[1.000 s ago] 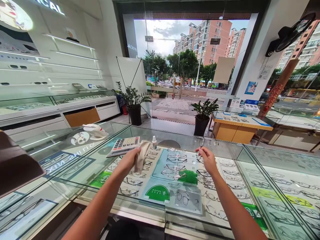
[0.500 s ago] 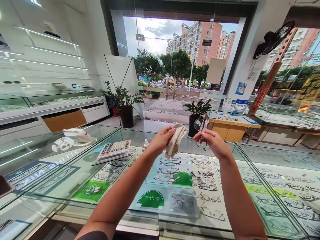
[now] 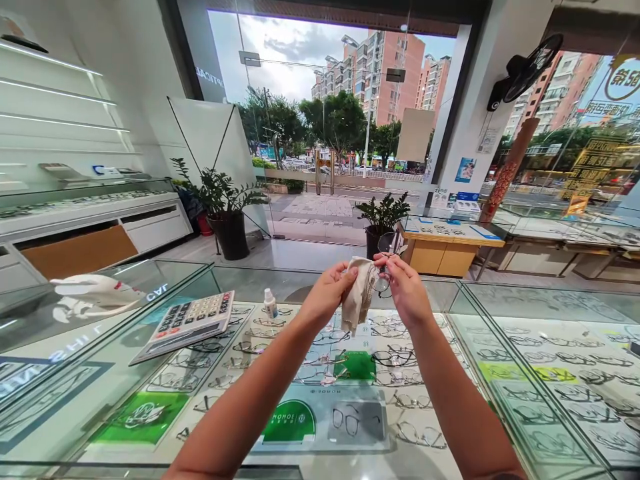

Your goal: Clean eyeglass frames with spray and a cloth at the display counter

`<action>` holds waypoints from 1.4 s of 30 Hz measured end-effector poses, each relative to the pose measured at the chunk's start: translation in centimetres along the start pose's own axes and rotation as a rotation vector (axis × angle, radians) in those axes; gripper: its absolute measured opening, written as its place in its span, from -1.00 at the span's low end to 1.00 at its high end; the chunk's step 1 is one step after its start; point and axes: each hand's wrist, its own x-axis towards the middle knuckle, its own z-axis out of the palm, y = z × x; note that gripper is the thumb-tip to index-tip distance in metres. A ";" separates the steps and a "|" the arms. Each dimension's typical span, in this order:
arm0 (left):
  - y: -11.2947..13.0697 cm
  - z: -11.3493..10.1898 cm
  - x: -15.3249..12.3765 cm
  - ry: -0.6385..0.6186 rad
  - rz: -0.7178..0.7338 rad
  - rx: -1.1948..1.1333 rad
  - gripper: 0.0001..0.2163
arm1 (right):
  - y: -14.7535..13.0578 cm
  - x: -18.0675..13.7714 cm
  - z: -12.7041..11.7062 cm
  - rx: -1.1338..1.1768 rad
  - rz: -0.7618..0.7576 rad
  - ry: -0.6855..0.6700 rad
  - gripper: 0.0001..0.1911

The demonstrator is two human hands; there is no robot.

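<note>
My left hand point(image 3: 327, 293) is closed on a beige cleaning cloth point(image 3: 356, 303) that hangs down from its fingers. My right hand point(image 3: 407, 290) pinches a pair of thin-framed glasses point(image 3: 385, 257), one lens sticking up above the fingers. Both hands are raised together above the glass display counter point(image 3: 465, 313), and the cloth is pressed against the glasses between them. Rows of spectacle frames point(image 3: 395, 360) lie under the glass below my hands.
A calculator point(image 3: 187, 323) and a small white dropper bottle point(image 3: 271, 304) sit on the counter to the left. A white object point(image 3: 95, 290) lies on the left counter. Two potted plants point(image 3: 225, 207) stand by the glass shopfront, a wooden desk point(image 3: 440, 243) beyond.
Both hands rose from the counter top, the right lifting the glasses, the left the cloth. They came together, and the cloth now touches the glasses.
</note>
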 end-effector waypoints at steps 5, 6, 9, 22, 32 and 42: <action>-0.2 -0.3 0.0 -0.096 -0.017 -0.027 -0.46 | 0.8 0.3 -0.1 0.041 0.074 0.015 -0.66; -0.1 -0.2 0.0 -0.109 -0.020 -0.030 -0.46 | 0.8 0.4 -0.1 0.060 0.084 0.020 -0.66; 0.3 0.0 -0.1 -0.148 -0.022 -0.019 -0.45 | 1.1 0.3 -0.1 0.112 0.105 0.010 -0.68; -0.5 -0.3 0.0 -0.146 0.000 0.109 -0.39 | 1.5 -0.3 1.0 0.045 0.080 -0.017 -0.64; -0.5 0.2 -0.3 -0.117 0.016 0.061 -0.49 | 2.8 -0.5 1.6 0.250 0.185 -0.023 -0.63; 0.1 1.4 -1.0 -0.007 0.021 0.027 -0.45 | 2.3 -0.8 1.7 0.075 0.042 -0.137 -0.53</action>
